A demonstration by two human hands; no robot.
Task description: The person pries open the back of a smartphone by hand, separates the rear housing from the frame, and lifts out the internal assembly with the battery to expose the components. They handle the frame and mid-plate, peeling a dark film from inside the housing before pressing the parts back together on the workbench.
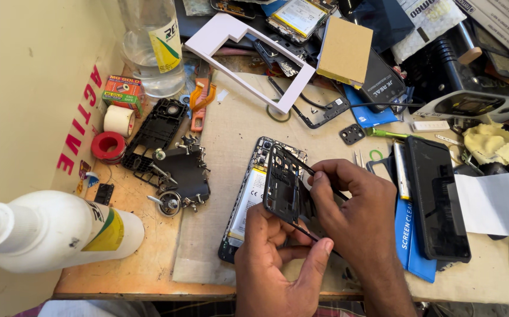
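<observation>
Cluttered workbench: both hands, left and right, pinch a black phone frame, long axis upright, tilted slightly.

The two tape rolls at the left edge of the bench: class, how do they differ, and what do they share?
The white tape roll is pale all over; the red tape roll is red with a white core. The white one looks taller and lies farther from the person, the red one flatter and nearer. Both are round, untouched, and sit side by side on the wooden bench.
</observation>
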